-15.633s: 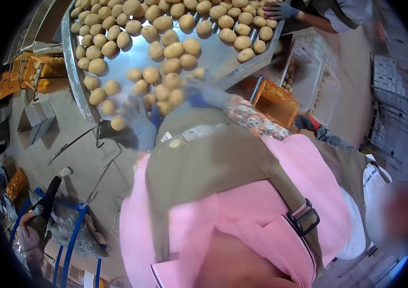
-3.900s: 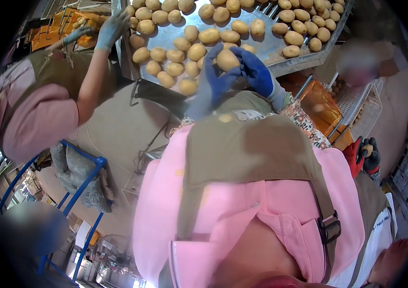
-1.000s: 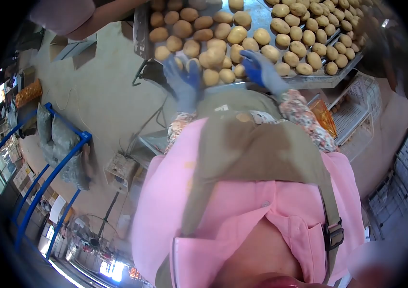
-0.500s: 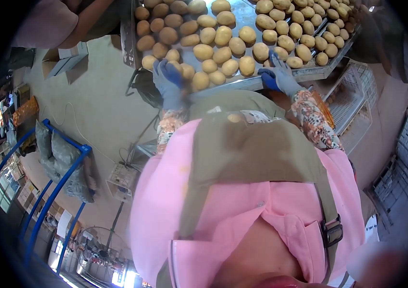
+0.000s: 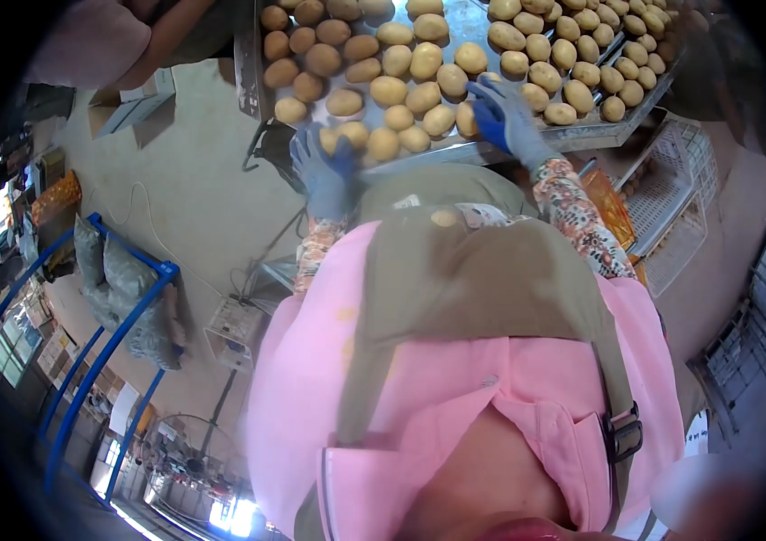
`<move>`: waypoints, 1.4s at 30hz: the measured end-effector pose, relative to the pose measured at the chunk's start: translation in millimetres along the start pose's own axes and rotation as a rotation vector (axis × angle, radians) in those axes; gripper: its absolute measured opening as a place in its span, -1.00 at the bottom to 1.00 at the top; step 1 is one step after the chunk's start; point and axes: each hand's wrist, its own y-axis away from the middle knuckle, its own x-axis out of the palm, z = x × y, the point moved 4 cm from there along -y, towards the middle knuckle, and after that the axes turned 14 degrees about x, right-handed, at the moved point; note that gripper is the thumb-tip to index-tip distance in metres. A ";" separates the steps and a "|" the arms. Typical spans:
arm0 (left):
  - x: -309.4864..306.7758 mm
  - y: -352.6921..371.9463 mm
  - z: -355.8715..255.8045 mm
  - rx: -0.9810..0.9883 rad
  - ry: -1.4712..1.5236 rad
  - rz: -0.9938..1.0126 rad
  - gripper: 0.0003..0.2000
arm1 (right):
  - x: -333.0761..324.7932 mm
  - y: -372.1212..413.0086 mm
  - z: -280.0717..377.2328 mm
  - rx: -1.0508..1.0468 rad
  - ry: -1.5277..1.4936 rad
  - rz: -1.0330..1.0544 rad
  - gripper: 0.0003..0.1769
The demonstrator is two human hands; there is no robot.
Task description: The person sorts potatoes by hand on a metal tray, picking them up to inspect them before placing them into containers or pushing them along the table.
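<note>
Many potatoes lie spread over a metal sorting table at the top of the view. My left hand, in a blue-grey glove, is at the table's near left edge, its fingers stretched out beside a few potatoes. The glove partly covers one of them. My right hand, gloved alike, reaches over the near edge with fingers spread and pointing left. Its palm side is beside a potato that it partly hides. Neither hand has a potato lifted off the table.
Below the table on the right stand a white plastic crate and an orange net bag. A cardboard box sits on the floor at upper left. Blue metal rails hold grey bags. Another person's arm shows at top left.
My right hand has moved left along the near edge and now reaches farther over the potatoes. My left hand has drawn slightly back, and potatoes near it have shifted.
</note>
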 end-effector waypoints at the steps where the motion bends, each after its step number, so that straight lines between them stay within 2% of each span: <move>1: 7.8 6.5 10.0 0.004 0.002 0.000 -0.42 | -13.7 9.6 -5.6 -0.024 0.519 -0.160 -0.63; 2: 25.9 20.8 29.4 -0.061 0.224 0.081 -0.44 | -22.8 18.4 -9.6 -0.046 1.038 -0.317 -0.63; 3: 21.0 17.1 24.4 -0.129 0.444 0.162 -0.47 | -25.9 25.2 -12.9 -0.043 1.039 -0.317 -0.63; 4: 19.9 24.1 19.2 -0.491 0.774 0.192 -0.52 | -26.1 30.2 -18.4 -0.009 1.035 -0.281 -0.63; 5: 19.2 25.3 11.4 -0.493 0.775 0.190 -0.52 | -28.1 33.7 -26.8 0.022 1.032 -0.246 -0.63; 6: 11.9 21.7 4.7 -0.328 0.592 0.073 -0.52 | -28.1 16.0 -56.4 0.368 0.368 -0.049 -0.64; 7: 5.3 19.2 -4.8 -0.164 0.407 -0.039 -0.53 | -29.3 17.0 -73.2 0.369 0.371 -0.048 -0.64; 8: -4.9 10.0 -21.1 0.026 0.101 -0.207 -0.56 | -22.8 21.3 -30.0 0.268 0.236 -0.136 -0.65; 9: -5.4 0.2 -29.9 0.024 0.104 -0.209 -0.56 | -13.4 20.9 1.8 0.165 0.103 -0.224 -0.65; 10: -1.7 -12.1 -40.7 0.103 0.243 -0.120 -0.58 | 10.1 16.6 -12.6 0.125 0.015 -0.268 -0.64; 11: 5.9 -20.9 -50.4 0.184 0.380 -0.032 -0.59 | 26.0 7.6 -11.8 0.005 0.522 -0.224 -0.62; 12: 22.3 -25.8 -58.3 0.213 0.497 0.168 -0.60 | 53.7 9.1 -3.9 0.098 0.784 -0.073 -0.59; 13: 39.7 -30.3 -67.6 0.245 0.611 0.369 -0.61 | 73.2 13.9 9.0 -0.076 0.947 -0.109 -0.60; 14: 60.9 -26.0 -71.0 0.376 0.351 0.408 -0.60 | 76.5 8.8 23.4 -0.051 0.814 0.044 -0.62; 15: 64.1 -30.3 -71.8 0.382 0.354 0.405 -0.60 | 72.6 5.1 39.8 -0.028 0.678 0.196 -0.63; 16: 65.5 -32.6 -71.5 0.407 0.265 0.412 -0.59 | 63.5 3.4 46.2 -0.025 0.679 0.192 -0.63; 17: 66.0 -35.0 -70.0 0.437 0.173 0.419 -0.58 | 50.2 -1.3 41.9 0.256 0.089 0.259 -0.63; 18: 57.6 -33.9 -69.6 0.457 0.133 0.306 -0.57 | 39.3 -4.4 32.1 0.514 -0.514 0.303 -0.63; 19: 55.1 -32.4 -70.9 0.471 0.141 0.307 -0.57 | 17.8 -9.9 12.7 0.337 -0.386 0.150 -0.62; 21: 56.1 -32.5 -61.7 0.154 0.219 0.348 -0.57 | -27.8 -1.9 24.8 0.092 0.306 -0.300 -0.55; 22: 56.3 -36.3 -62.1 0.159 0.215 0.356 -0.56 | -35.6 8.5 8.3 0.101 0.308 -0.309 -0.55; 24: 55.6 -45.5 -70.5 0.133 0.211 0.404 -0.55 | -38.3 24.4 -24.1 0.329 1.131 -0.327 -0.48; 25: 55.2 -49.9 -72.7 0.100 0.196 0.455 -0.55 | -24.8 32.2 -29.9 0.360 0.930 -0.309 -0.44; 27: 51.3 -61.2 -83.7 0.031 0.280 0.452 -0.58 | 8.9 32.0 -5.1 0.392 1.077 -0.083 -0.43; 29: 46.8 -63.9 -85.5 0.108 0.378 0.274 -0.70 | 43.3 23.1 -24.3 0.278 0.616 0.026 -0.45; 30: 42.9 -65.7 -85.5 0.145 0.425 0.184 -0.76 | 49.0 20.3 -3.0 0.279 0.615 0.024 -0.45; 31: 42.3 -66.8 -83.9 0.146 0.424 0.183 -0.76 | 56.8 18.5 19.5 0.253 0.443 0.165 -0.46; 32: 38.9 -67.6 -84.1 0.186 0.551 0.169 -0.76 | 61.7 18.9 37.3 0.225 0.268 0.305 -0.48; 33: 33.8 -66.6 -83.3 0.223 0.675 0.159 -0.74 | 61.9 19.7 39.0 0.226 0.261 0.311 -0.48; 34: 51.4 -69.2 -67.9 -0.304 0.928 0.378 -0.76 | 57.4 18.8 42.9 0.178 0.029 0.230 -0.46; 35: 46.3 -69.8 -69.1 -0.310 0.922 0.375 -0.76 | 51.2 16.5 44.4 0.128 -0.199 0.148 -0.44; 36: 34.6 -76.5 -81.3 0.004 0.870 0.254 -0.75 | 50.3 14.3 32.8 0.047 -0.488 0.152 -0.34; 37: 23.6 -78.5 -96.6 0.314 0.803 0.134 -0.73 | 46.6 9.3 18.3 0.044 -0.489 0.159 -0.34; 38: 30.5 -76.5 -104.8 0.186 1.117 0.200 -0.67 | 44.9 6.9 16.6 0.079 -0.775 0.244 -0.32; 39: 30.1 -75.4 -108.6 0.186 1.114 0.200 -0.67 | 45.8 5.5 15.0 0.114 -1.061 0.325 -0.31; 40: 24.7 -75.2 -111.9 0.280 0.899 0.111 -0.66 | 42.0 9.8 22.1 -0.170 -0.304 0.023 -0.47; 41: 18.9 -74.4 -114.7 0.370 0.684 0.024 -0.65 | 40.6 12.2 26.4 -0.171 -0.302 0.021 -0.47; 42: 19.7 -73.2 -109.4 0.372 0.489 0.162 -0.57 | 35.4 15.9 34.9 -0.251 0.046 -0.151 -0.39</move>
